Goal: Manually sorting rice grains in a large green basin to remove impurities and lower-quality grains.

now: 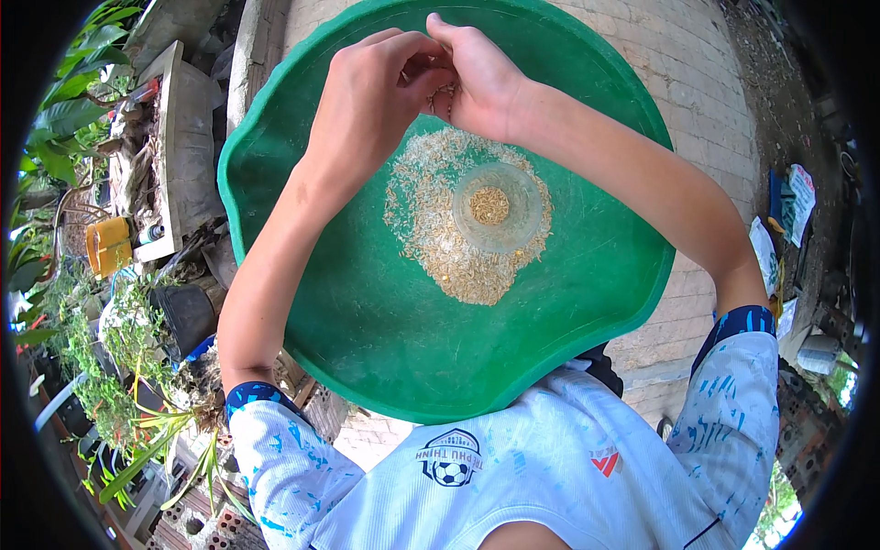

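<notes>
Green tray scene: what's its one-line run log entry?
left hand: touching right hand; grains: between hands; green tray: loose grains around clear bowl; bowl: grains inside

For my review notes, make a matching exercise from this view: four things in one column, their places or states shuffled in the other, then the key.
Things
1. Translucent round bowl
2. Loose rice grains
3. Left hand
4. Yellow container

Places and states
A. Curled, meeting the right hand
B. Off to the left, outside the green tray
C. In the tray, with a small heap of grain showing inside it
D. Spread on the tray around the bowl

Right pairs: 1-C, 2-D, 3-A, 4-B
</notes>
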A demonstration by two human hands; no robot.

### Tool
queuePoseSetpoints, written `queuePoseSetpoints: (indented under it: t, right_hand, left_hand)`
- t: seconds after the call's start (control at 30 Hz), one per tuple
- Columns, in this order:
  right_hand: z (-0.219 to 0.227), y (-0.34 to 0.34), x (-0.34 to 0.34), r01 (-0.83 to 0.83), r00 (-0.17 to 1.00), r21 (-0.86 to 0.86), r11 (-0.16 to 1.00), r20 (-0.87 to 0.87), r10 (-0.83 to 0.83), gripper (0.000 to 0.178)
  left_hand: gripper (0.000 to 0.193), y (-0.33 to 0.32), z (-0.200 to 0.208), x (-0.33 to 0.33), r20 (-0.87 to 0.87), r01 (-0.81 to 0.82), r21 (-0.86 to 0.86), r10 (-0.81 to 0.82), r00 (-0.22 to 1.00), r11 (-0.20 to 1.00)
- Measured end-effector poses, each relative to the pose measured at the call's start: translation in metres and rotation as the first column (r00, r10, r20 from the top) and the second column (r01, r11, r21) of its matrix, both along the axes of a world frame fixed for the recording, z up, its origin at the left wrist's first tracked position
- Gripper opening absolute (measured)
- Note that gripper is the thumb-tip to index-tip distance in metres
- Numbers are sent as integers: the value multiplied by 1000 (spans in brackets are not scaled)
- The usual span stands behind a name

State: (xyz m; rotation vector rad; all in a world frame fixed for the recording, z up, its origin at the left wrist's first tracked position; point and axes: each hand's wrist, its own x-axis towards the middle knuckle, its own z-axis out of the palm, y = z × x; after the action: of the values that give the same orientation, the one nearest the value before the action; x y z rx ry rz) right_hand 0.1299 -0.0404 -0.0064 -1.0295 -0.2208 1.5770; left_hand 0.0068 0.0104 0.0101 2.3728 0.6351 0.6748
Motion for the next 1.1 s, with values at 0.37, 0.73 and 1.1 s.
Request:
queuePoseSetpoints:
  t: [0.37, 0.73, 1.1]
  right_hand:
    - [-13, 8, 7, -80, 985, 144, 986, -141, 100, 59]
    - [-6, 7, 7, -98, 983, 123, 988, -146, 116, 62]
    - [-8, 7, 7, -93, 987, 151, 984, -118, 111, 57]
  left_hand:
    - [21, 37, 7, -14, 48, -40, -669, 97, 994, 742]
    - [40, 59, 12, -20, 229, 179, -954, 196, 954, 240]
    - [37, 54, 13, -20, 174, 146, -882, 23, 984, 447]
